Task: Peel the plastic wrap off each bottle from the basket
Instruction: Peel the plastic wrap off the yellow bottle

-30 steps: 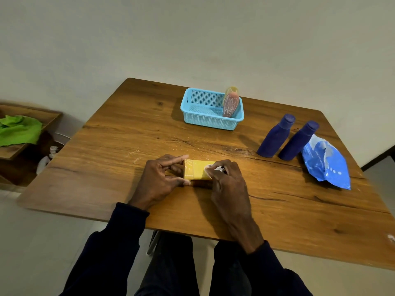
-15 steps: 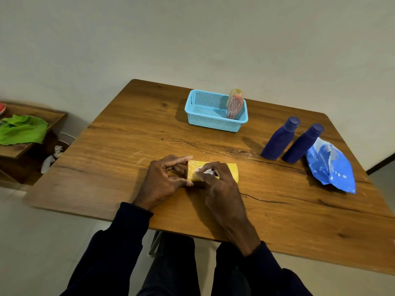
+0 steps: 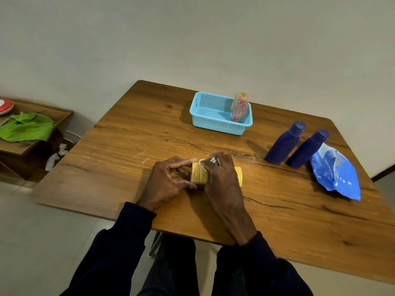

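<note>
Bottle in work: yellow bottle lies on its side on the desk, near the front edge, between both hands.
Left hand: holds the bottle's left end, forefinger straight along the far side, thumb on the near side.
Right hand: lies over the middle of the bottle, fingers curled down; fingertips pinch a small whitish scrap of plastic wrap at the bottle's far edge. Only the bottle's two ends show past this hand.
Basket: light blue, perforated, at the back of the desk, well apart from the hands.
Basket contents: pinkish wrapped bottle leaning upright in the right end; the yellowish top of another bottle shows behind it.
Right side of desk: first dark blue bottle and second dark blue bottle stand side by side, caps on; crumpled blue bag lies just beside the second.
Off desk, left: low wooden shelf carrying a green cloth.
</note>
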